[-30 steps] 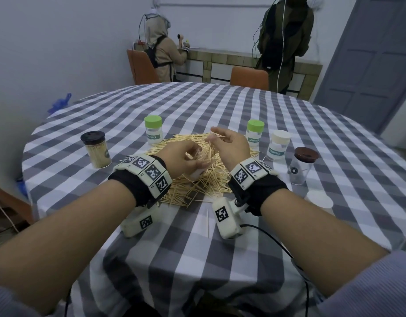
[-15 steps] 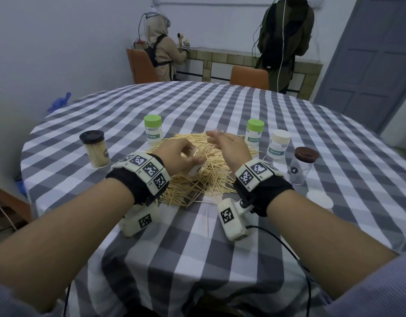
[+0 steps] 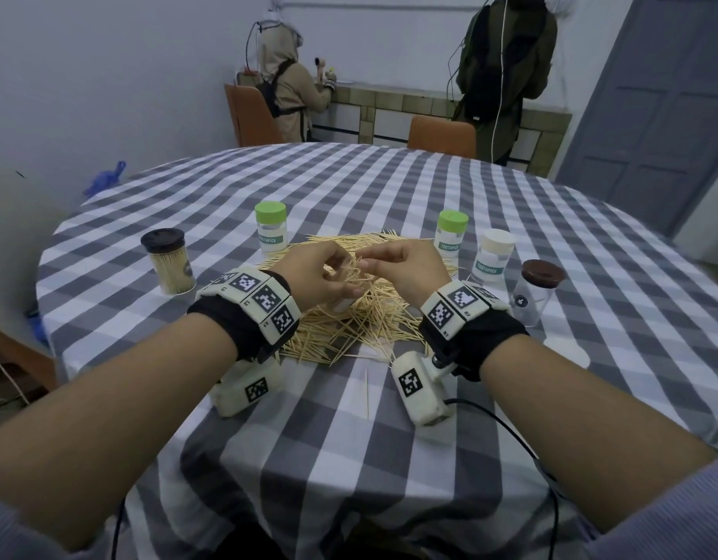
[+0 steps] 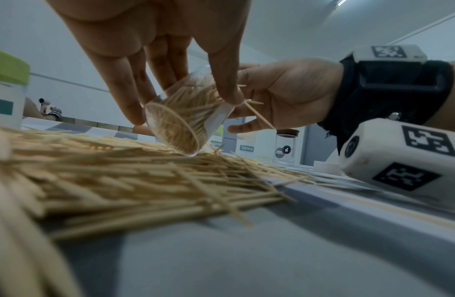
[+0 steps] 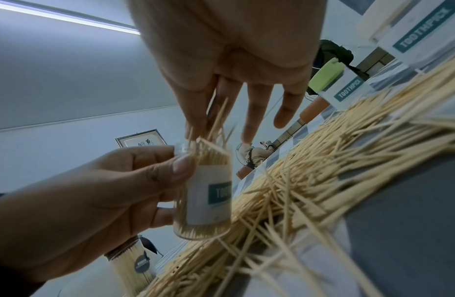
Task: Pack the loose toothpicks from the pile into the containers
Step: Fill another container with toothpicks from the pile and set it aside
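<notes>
A wide pile of loose toothpicks point(image 3: 361, 321) lies in the middle of the checked table. My left hand point(image 3: 329, 272) grips a clear, lidless "TOOTHPICK" container point(image 5: 208, 193), nearly full of toothpicks. The container is tilted, and its base point(image 4: 175, 132) rests on the pile. At its open mouth, thumb and fingers of my right hand point(image 3: 383, 260) pinch a small bunch of toothpicks point(image 5: 218, 120), tips down into the opening. In the head view my hands hide most of the container.
Around the pile stand two green-lidded containers point(image 3: 270, 226) point(image 3: 451, 232), a white-lidded one point(image 3: 495, 256), a brown-lidded clear jar point(image 3: 537, 291) and a dark-lidded jar of toothpicks point(image 3: 169, 262). A loose white lid point(image 3: 565, 351) lies right. One stray toothpick point(image 3: 367, 392) lies near me. Two people stand at the back counter.
My right hand has moved left with its toothpicks, from over the pile to the container's mouth. My left hand has kept its hold on the container in about the same place.
</notes>
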